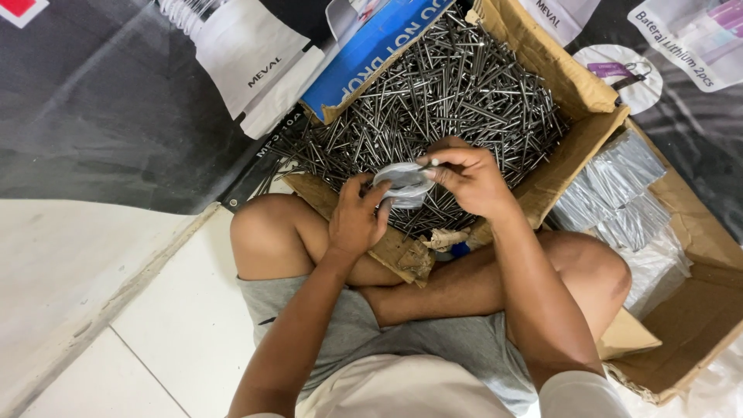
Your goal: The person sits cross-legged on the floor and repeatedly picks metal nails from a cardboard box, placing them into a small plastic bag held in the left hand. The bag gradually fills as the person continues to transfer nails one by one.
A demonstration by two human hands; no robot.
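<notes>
I sit cross-legged on the floor with an open cardboard box (pixel 576 85) full of loose steel nails (pixel 457 85) against my shins. My left hand (pixel 354 218) holds a small clear plastic bag (pixel 402 184) open just above the nails at the box's near edge. My right hand (pixel 468 178) is at the bag's mouth, fingers pinched on its rim and on what looks like one or more nails. Both hands touch the bag.
A second cardboard box (pixel 696 310) at my right holds packed clear bags of nails (pixel 615 193). A blue carton flap (pixel 371 54) and white paper packets (pixel 248 54) lie beyond the box on a dark printed sheet. White floor tiles (pixel 178 325) are at my left.
</notes>
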